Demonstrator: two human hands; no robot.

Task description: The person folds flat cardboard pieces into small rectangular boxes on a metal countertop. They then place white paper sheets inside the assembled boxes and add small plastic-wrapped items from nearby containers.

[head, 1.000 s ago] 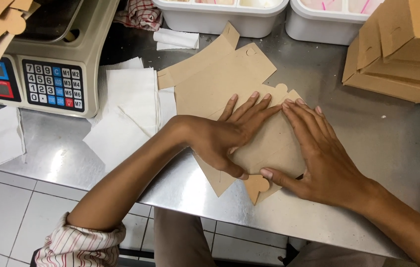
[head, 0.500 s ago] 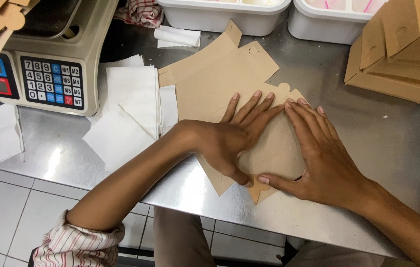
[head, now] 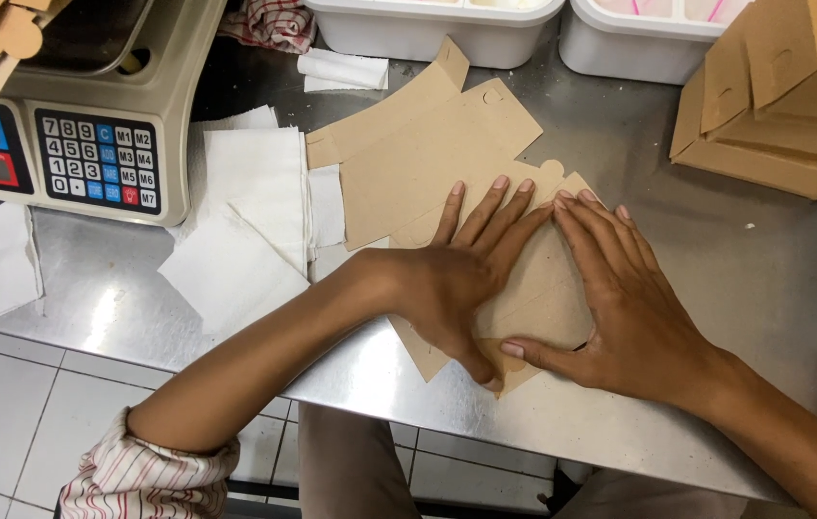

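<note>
Lower centre: left hand (head: 461,288) and right hand (head: 625,308), both spread flat, gripping nothing, pressing a brown cardboard blank (head: 538,293) onto the steel surface (head: 774,288). Blank creased only, not yet erected. Beyond: flat blanks (head: 418,159), paper sheets (head: 250,207). Upper right: assembled boxes (head: 793,91).

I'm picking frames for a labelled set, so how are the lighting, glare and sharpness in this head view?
Head view: even overhead light, with soft shadows under the left hand and right hand on the flat brown cardboard; a bright glare patch on the steel table near the white paper sheets; hands and scale keypad sharp; straight edges bow slightly toward the corners.
</note>
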